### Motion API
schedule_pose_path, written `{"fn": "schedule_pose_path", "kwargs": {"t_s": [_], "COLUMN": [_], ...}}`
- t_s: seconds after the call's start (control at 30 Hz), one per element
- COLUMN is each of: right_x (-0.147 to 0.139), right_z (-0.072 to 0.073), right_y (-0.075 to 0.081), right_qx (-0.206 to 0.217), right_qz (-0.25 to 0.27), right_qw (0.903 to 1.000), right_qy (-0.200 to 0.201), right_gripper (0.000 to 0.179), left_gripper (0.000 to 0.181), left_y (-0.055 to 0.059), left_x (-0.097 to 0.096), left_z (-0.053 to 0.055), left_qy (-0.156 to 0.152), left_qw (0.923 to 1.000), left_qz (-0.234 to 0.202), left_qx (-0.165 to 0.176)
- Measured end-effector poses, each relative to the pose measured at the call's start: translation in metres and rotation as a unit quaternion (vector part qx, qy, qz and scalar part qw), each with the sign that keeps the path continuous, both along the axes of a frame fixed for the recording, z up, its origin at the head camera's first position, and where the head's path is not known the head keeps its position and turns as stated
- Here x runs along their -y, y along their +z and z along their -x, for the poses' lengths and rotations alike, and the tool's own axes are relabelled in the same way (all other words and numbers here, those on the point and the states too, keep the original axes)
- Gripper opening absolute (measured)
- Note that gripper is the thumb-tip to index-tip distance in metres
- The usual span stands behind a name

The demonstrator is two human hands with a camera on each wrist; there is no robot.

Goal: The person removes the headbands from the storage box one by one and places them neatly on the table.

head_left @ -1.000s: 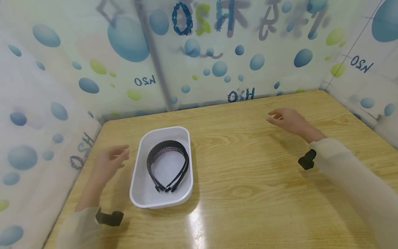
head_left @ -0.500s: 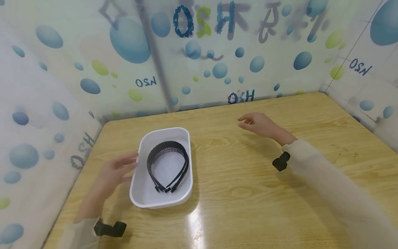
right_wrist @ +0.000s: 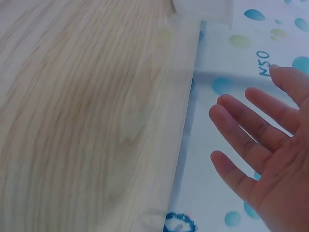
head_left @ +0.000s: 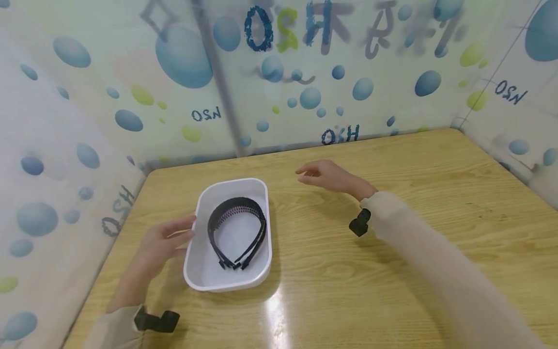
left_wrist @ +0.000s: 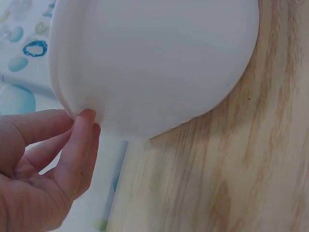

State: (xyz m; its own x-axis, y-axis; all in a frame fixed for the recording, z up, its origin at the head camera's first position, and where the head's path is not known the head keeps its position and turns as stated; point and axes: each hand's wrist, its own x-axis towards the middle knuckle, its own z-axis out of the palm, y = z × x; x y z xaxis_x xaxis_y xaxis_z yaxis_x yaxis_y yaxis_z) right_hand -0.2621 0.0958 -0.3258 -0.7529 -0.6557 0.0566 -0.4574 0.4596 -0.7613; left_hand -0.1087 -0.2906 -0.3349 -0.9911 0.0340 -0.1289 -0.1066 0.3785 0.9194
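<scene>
While the left hand point(head_left: 159, 245) pinches the rim of a white tray point(head_left: 204, 272) at the side facing the worktop's left edge, the right hand point(head_left: 329, 175) hangs above the worktop point(head_left: 348, 271), well toward its far edge, holding nothing. The left forearm comes up from the near left, and its fingers reach toward the rim; from the head view the fingertips blur into the white, but the left wrist view shows them against the tray's wall. The right arm slants in from the near right, its fingers loosely extended and slightly apart, just beside the tray's far right corner but not touching it. From above, some of its fingers are hidden behind the others; the right wrist view shows them spread, with the heel of the palm cut off.

Inside the tray, nearer the right wall, lie black headbands point(head_left: 237, 202), overlapping so closely that I can't count them. The tray itself sits near the worktop's left edge, toward the far left corner. Pale sleeves point(head_left: 418, 247) run out of sight below, each wrist wearing a black device point(head_left: 360, 223). Beyond the far edge stands a bubble-patterned wall point(head_left: 183, 58), its lettering reversed.
</scene>
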Motion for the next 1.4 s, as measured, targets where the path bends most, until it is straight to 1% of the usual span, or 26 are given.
{"fn": "schedule_pose_path", "kwargs": {"t_s": [0.2, 0.4, 0.63, 0.9, 1.07, 1.3, 1.4], "right_x": [0.025, 0.051, 0.076, 0.103, 0.118, 0.143, 0.152], "right_z": [0.003, 0.003, 0.003, 0.007, 0.012, 0.016, 0.015], "right_y": [0.006, 0.015, 0.024, 0.035, 0.038, 0.041, 0.043], "right_qx": [-0.008, -0.034, -0.025, -0.037, -0.047, -0.074, -0.082], "right_qz": [-0.006, -0.032, -0.045, -0.080, -0.104, -0.136, -0.152], "right_qw": [0.9994, 0.9968, 0.9943, 0.9880, 0.9815, 0.9682, 0.9631], "right_qy": [0.034, 0.066, 0.094, 0.127, 0.154, 0.197, 0.206], "right_gripper": [0.038, 0.037, 0.040, 0.038, 0.035, 0.033, 0.031], "left_gripper": [0.052, 0.052, 0.053, 0.054, 0.053, 0.051, 0.051], "left_y": [-0.001, -0.003, -0.003, -0.001, 0.000, 0.001, 0.002], "left_x": [0.000, 0.001, 0.001, -0.001, 0.000, 0.001, 0.001], "left_z": [0.001, 0.004, 0.006, 0.007, 0.007, 0.005, 0.004], "left_qy": [0.001, -0.001, -0.001, -0.003, -0.001, 0.004, 0.004], "left_qw": [1.0000, 0.9999, 0.9997, 0.9997, 0.9997, 0.9997, 0.9996], "left_qz": [-0.007, -0.008, -0.018, -0.019, -0.009, 0.004, 0.006], "left_qx": [0.006, 0.011, 0.014, 0.017, 0.021, 0.026, 0.027]}}
